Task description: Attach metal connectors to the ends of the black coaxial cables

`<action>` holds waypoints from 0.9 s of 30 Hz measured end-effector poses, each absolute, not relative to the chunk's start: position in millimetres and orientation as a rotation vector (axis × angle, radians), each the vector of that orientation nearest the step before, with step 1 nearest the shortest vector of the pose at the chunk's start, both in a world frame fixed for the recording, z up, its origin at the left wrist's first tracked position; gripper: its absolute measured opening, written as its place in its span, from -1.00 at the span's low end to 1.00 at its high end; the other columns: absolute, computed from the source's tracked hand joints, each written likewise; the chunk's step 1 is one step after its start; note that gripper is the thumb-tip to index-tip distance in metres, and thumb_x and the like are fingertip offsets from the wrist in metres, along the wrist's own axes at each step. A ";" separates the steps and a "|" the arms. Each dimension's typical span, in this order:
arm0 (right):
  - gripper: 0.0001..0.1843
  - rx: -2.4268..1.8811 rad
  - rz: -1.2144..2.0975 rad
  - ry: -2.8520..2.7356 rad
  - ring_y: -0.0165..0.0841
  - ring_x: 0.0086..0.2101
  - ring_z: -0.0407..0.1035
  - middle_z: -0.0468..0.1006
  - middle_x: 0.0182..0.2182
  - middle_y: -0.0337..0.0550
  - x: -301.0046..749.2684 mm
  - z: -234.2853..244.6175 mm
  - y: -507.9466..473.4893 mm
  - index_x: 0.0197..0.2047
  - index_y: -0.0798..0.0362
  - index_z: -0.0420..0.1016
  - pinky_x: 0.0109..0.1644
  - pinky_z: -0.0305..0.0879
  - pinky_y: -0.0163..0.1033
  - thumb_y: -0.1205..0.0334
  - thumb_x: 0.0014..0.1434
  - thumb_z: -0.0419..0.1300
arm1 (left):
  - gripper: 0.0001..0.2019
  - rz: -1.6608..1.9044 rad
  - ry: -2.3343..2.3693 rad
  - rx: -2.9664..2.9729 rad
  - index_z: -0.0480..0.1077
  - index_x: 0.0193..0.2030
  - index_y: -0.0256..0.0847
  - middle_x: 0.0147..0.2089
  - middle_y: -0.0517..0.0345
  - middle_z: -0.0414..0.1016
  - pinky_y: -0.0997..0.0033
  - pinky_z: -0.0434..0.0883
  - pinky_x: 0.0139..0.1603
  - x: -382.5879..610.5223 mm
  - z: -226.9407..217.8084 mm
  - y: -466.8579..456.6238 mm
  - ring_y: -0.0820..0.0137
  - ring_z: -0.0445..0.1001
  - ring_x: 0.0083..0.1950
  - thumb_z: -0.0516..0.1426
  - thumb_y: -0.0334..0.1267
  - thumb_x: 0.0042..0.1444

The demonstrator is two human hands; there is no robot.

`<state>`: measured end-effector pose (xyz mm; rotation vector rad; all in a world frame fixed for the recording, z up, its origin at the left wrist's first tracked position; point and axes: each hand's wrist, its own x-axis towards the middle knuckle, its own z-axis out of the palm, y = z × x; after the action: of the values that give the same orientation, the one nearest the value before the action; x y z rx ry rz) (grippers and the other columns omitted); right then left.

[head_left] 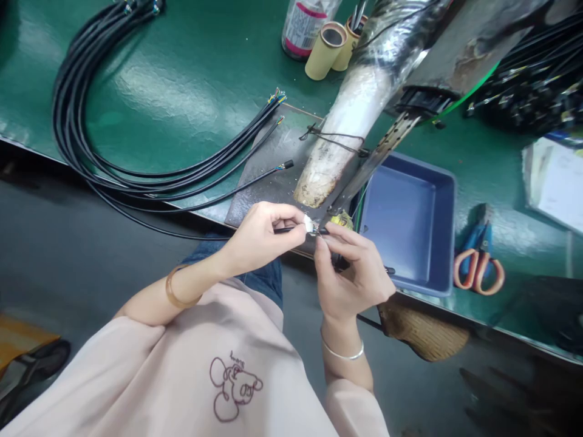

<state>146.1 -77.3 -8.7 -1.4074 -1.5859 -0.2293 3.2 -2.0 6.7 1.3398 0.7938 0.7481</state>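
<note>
My left hand (264,237) is closed in a pinch on a black cable (200,237) close to its end. Something small and white (308,224) shows at those fingertips. Fine wires (314,230) stick out between the two hands. My right hand (353,267) pinches a small dark piece (323,231) against these wires; its exact kind is mostly hidden by the fingers. Just above the fingertips is the lower end of a soldering iron (387,136) with a perforated metal barrel, fixed pointing down. Whether its tip touches the wires I cannot tell.
Looped black cables (75,115) lie at left, one ending in a black connector (288,164). A wrapped duct (337,145) slants overhead. To the right are a blue tray (449,230), orange-handled pliers (483,267) and papers (558,176). Pots (319,64) and a bottle (303,30) stand behind.
</note>
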 end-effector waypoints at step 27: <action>-0.78 -1.464 -0.324 -1.832 -0.38 -0.26 0.65 0.71 -0.15 -0.14 148.8 3.9 -88.5 -0.35 0.03 0.43 -0.15 0.58 -0.39 0.43 0.11 0.41 | -0.92 0.710 0.735 1.257 0.43 -0.49 -0.33 -0.56 0.28 0.29 0.60 0.20 -0.49 0.6 10.0 5.4 0.60 0.19 -0.51 0.15 -0.38 -0.04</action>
<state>148.8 -88.5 3.9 -1.4639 -1.8319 -0.3240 0.6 5.4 10.0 1.2571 0.7348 0.7101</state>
